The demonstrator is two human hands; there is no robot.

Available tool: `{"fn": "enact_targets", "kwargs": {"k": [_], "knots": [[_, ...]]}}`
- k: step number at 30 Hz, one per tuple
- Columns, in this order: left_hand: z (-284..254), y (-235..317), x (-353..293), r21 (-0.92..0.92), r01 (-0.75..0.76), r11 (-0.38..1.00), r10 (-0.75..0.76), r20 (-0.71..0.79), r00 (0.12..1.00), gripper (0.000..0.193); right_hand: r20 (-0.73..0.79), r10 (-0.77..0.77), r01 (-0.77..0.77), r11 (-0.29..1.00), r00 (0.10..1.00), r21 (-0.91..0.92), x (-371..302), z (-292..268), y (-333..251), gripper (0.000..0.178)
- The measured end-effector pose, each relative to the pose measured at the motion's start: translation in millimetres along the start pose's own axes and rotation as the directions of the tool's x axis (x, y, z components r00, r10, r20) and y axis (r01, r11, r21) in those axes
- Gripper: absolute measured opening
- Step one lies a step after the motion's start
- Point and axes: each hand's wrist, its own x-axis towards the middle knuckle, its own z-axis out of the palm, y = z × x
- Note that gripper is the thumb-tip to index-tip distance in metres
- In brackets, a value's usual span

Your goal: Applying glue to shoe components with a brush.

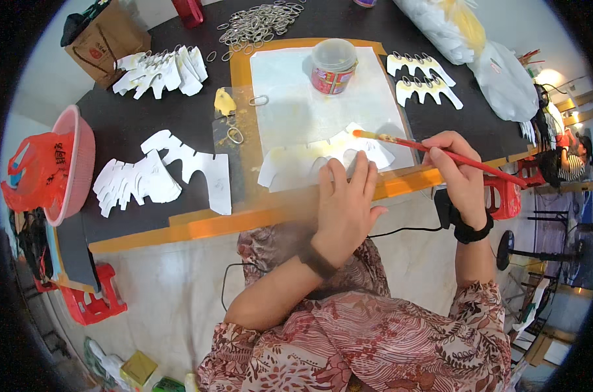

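A black table (pixel 110 134) spread before the person, its near edge bound in orange tape (pixel 211 226). On it lay a white paper sheet (pixel 277 85), with a plastic tub (pixel 334 68) near its far edge and a scalloped white cutout (pixel 293 166) along its near edge. The left hand (pixel 345 206) was laid on that cutout, fingers extended, grasping nothing; the right hand (pixel 457 171) gripped a red-handled paintbrush (pixel 417 144), its tip at the cutout's upper edge. Metal rings (pixel 260 25) were heaped beyond the sheet. A pink basket (pixel 81 163) stood at the table's left end. Red plastic stools (pixel 90 297) stood on the pale floor (pixel 166 281), and a lamp (pixel 548 77) glowed at the room's right.
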Motion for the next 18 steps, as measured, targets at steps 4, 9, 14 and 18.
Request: {"fn": "enact_targets", "kwargs": {"k": [4,9,14,18], "knots": [[2.6,0.6,-0.1,0.009,0.005,1.000,-0.005,-0.003,1.000,0.072,0.034,-0.041,0.040,0.999,0.999,0.014,-0.7,4.0,-1.5,0.011],[-0.5,-0.1,0.6,0.014,0.001,1.000,-0.001,0.009,1.000,0.072,-0.037,-0.041,0.041,0.999,0.998,0.009,-0.9,-1.7,-0.7,0.012],[-1.0,1.4,0.8,0.014,0.005,1.000,-0.005,0.014,1.000,0.073,0.026,-0.049,0.048,0.998,0.998,0.048,-4.4,6.5,-0.7,0.011],[-0.3,0.7,0.9,0.028,-0.003,1.000,0.003,-0.001,1.000,0.073,0.022,-0.024,0.025,0.999,0.999,-0.028,-2.4,3.6,1.0,0.011]]}}
